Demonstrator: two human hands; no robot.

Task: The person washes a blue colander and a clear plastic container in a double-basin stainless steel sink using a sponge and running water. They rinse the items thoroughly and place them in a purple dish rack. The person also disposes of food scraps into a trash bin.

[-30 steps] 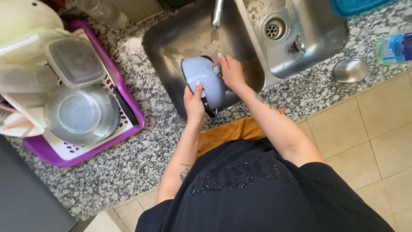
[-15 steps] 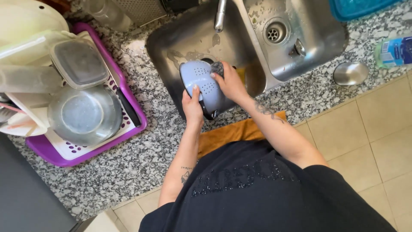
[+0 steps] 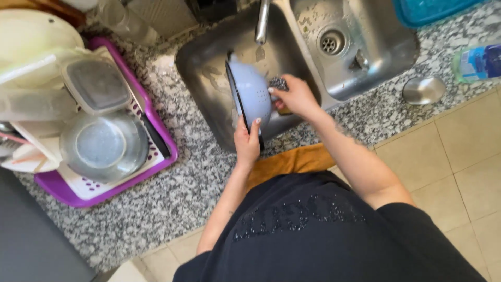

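Over the left basin of the steel sink, near the middle top of the frame, we hold a pale blue colander tipped up on its edge, its dotted outside turned toward the right and its dark rim toward the left. Our left hand grips the colander from below, fingers curled up over its lower rim. Our right hand is closed around a scrubbing sponge, a dark pad with a yellow edge showing under the palm, and presses it against the colander's outer wall. The faucet hangs just above the colander; we cannot tell whether water is running.

At the left of the frame a purple drying rack sits on the speckled granite counter, holding a round metal pot, a clear plastic container and a cream plate. Right of centre, the second basin shows its drain. Further right on the counter lie a small round metal lid and, at the frame edge, a clear bottle with a blue label. A blue tub sits at the top right. An orange cloth hangs between the counter edge and our black shirt.
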